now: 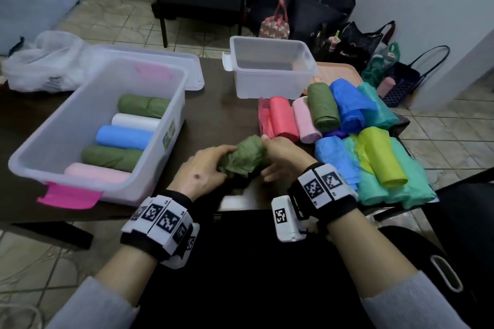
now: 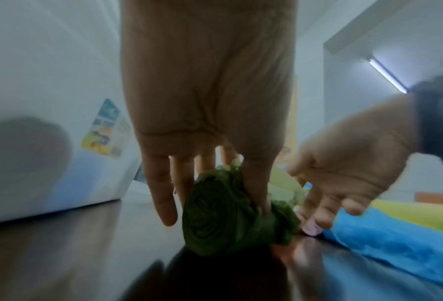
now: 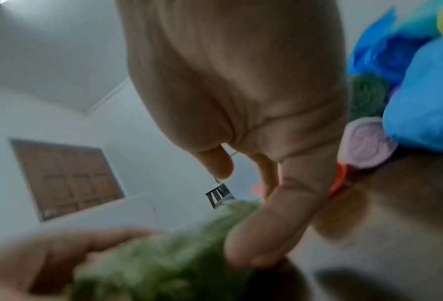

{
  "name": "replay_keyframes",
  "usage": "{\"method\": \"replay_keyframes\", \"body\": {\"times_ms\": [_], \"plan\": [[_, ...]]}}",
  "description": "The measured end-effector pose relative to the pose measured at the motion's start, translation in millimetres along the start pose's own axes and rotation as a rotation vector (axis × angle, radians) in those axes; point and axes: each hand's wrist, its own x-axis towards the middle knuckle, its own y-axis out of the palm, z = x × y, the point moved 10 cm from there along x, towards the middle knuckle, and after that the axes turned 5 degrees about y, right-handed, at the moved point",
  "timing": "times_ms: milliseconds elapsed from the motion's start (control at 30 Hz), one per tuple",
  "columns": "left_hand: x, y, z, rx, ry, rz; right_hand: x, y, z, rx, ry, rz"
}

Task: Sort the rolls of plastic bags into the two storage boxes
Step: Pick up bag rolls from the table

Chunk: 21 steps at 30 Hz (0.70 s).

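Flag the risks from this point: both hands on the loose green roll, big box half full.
1. The green roll looks crumpled and loosely wound between the left hand and right hand; it could unravel further when lifted.
2. The pile of unsorted rolls reaches the table edge at the right; a nudge from the right wrist might push some off.
3. The large box already holds two green rolls, the small box none visible; a sorting slip is possible.

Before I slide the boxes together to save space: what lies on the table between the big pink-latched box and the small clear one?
The head view shows bare dark table between the big box and the small box.
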Motion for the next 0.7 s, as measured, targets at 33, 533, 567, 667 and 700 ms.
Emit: {"method": "replay_keyframes", "body": {"times_ms": [33, 533, 567, 667, 700], "plan": [[1.2, -6.0, 2.6, -0.07, -0.017, -0.034, 0.6, -11.9, 2.3, -0.136, -0.058, -0.086], [11.6, -10.8, 18.2, -0.33, -0.069, -0.009, -5.4, 27.4, 40.0, -0.947, -0.7, -0.113], [11.8, -4.9, 16.3, -0.222, -0.027, 0.031, -2.3, 29.1, 43.7, -0.953, -0.703, -0.127], [18.2, -8.6, 24.6, -0.052, -0.018, -0.051, 1.6, 35.1, 56.6, -1.03, -0.725, -0.173], [19.8, -15.2, 27.5, -0.086, -0.027, -0.113, 2.2, 36.8, 60.0, -1.045, -0.733, -0.166]]}}
